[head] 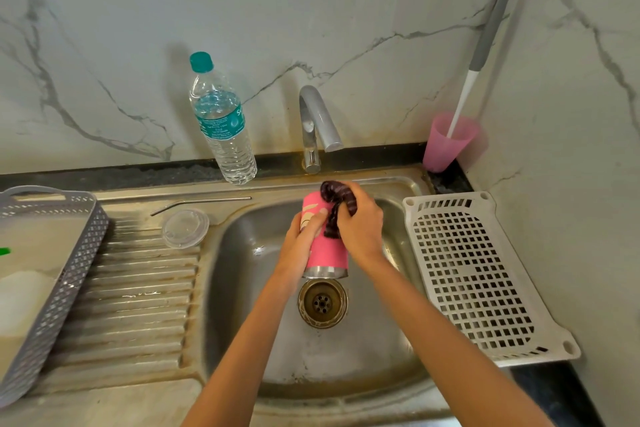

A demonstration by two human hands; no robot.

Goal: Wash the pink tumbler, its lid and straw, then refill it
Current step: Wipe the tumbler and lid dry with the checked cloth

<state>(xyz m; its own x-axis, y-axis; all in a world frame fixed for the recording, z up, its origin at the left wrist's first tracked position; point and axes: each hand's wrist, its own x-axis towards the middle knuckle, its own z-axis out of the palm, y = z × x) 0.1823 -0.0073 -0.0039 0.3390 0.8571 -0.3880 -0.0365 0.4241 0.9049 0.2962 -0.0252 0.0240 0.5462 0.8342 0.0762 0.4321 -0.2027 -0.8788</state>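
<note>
The pink tumbler with a steel rim is held tilted over the sink basin, its open end toward me. My left hand grips its side. My right hand presses a dark scrub cloth against the tumbler's far end. The clear plastic lid lies on the ribbed drainboard to the left. The bent metal straw lies just behind the lid. A water bottle with a teal cap stands upright behind the sink.
The tap stands behind the basin, with no water running. A white perforated tray lies right of the sink. A grey basket sits at the far left. A pink cup with a long brush stands in the back corner.
</note>
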